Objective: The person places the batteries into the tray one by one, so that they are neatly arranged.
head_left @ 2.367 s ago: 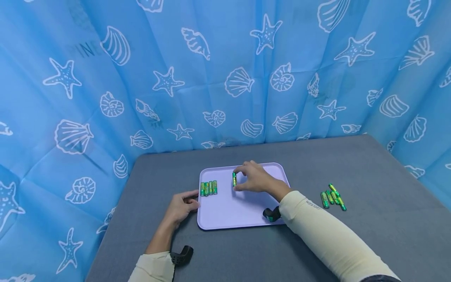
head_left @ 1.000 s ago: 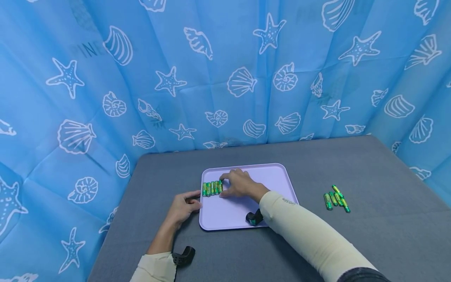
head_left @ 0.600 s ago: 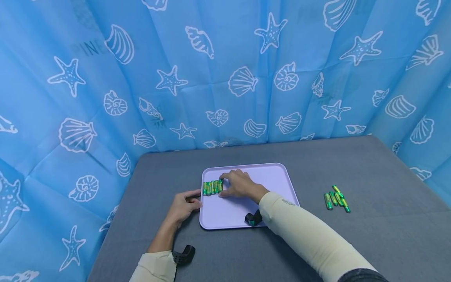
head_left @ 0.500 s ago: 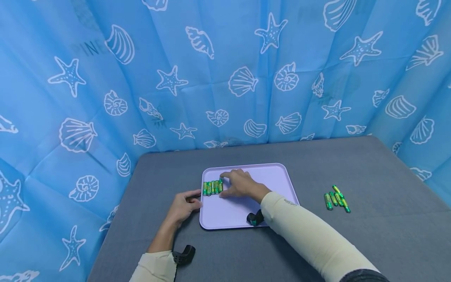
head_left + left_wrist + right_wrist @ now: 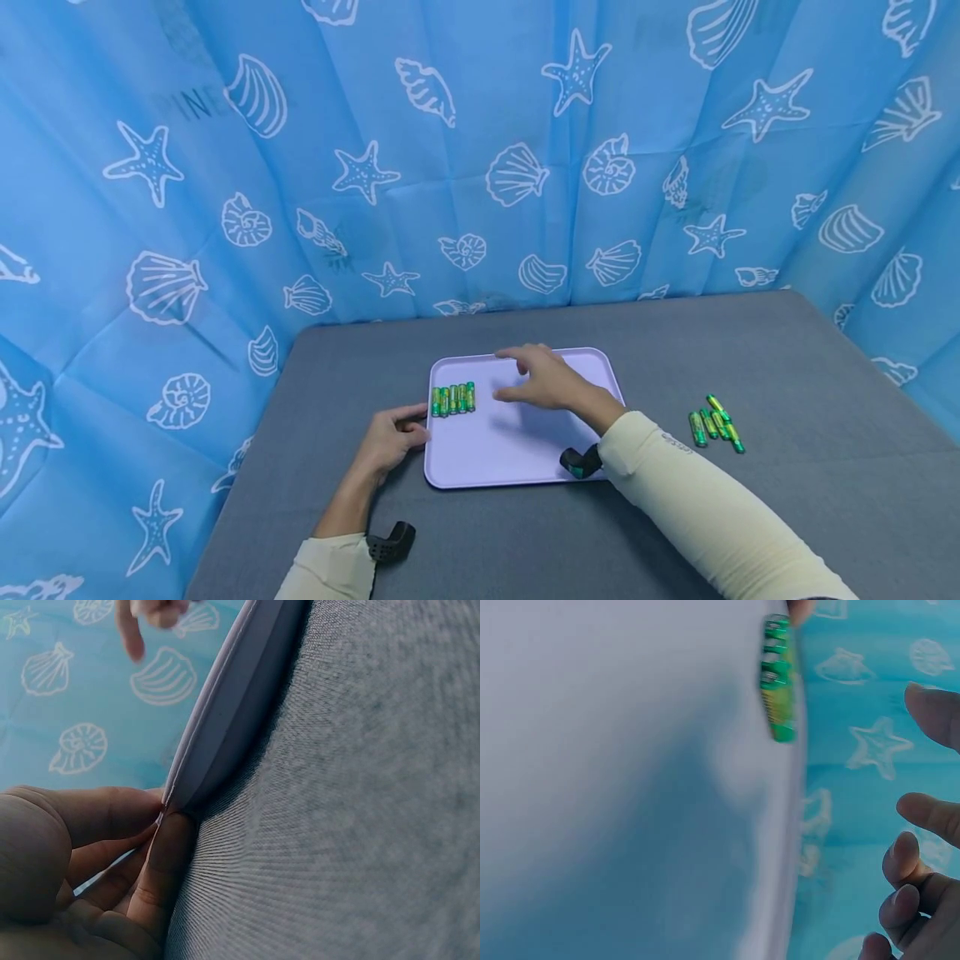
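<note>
A lilac tray (image 5: pixel 487 458) lies on the grey cloth. Inside its left side, a row of several green batteries (image 5: pixel 453 400) stands side by side, seen end-on as a stack (image 5: pixel 778 690) in the right wrist view. My left hand (image 5: pixel 386 442) holds the tray's left edge; in the left wrist view its thumb and a finger pinch the rim (image 5: pixel 214 701). Over the tray, to the right of the row, hovers my right hand (image 5: pixel 547 379), thumb and fingers spread apart with nothing between them.
Several more green batteries (image 5: pixel 717 423) lie in a loose heap on the grey tabletop (image 5: pixel 675 517), right of the tray. A blue curtain (image 5: pixel 480 150) with white shells and starfish hangs behind the table.
My right hand carried a battery left and set it at the right end of the row. It has since let go and drawn back to the right. The left hand stays at the tray's edge.
</note>
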### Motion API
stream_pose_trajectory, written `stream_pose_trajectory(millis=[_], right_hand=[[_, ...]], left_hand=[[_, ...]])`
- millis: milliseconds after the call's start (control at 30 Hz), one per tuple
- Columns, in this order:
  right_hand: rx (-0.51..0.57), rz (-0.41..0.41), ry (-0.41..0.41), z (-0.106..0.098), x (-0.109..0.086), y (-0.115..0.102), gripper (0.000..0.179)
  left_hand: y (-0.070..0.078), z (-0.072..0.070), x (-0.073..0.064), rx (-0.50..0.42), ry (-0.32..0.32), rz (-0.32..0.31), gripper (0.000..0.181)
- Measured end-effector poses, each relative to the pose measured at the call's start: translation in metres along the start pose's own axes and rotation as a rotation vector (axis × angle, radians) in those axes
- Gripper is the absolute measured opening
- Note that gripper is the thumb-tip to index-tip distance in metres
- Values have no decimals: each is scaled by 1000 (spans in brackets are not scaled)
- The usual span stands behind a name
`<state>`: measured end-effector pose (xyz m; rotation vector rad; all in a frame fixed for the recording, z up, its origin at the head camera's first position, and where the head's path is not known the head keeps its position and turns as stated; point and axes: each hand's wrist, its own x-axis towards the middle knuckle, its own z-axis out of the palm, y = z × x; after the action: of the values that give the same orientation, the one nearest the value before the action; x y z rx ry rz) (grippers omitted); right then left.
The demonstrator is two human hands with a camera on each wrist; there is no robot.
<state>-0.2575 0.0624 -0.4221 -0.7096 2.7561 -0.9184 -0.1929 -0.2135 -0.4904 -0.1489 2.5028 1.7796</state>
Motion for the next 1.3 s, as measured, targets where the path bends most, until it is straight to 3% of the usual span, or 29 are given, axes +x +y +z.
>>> stream_pose_trajectory(millis=[500,767,1033,1300], right_hand=[[-15,-67,211,-63,-65,24,65],[-51,-86,328,-82,-99,46,60],[-82,-112,370,-97,-133,67,59],[-78,-87,358,-102,-160,106,59]], left_hand=[[0,0,0,-6,1,10,47],[-3,0,1,-2,-5,10,47],[-1,0,-1,7,-8,-2,47],[0,-1,1,-20,-6,-2,47]])
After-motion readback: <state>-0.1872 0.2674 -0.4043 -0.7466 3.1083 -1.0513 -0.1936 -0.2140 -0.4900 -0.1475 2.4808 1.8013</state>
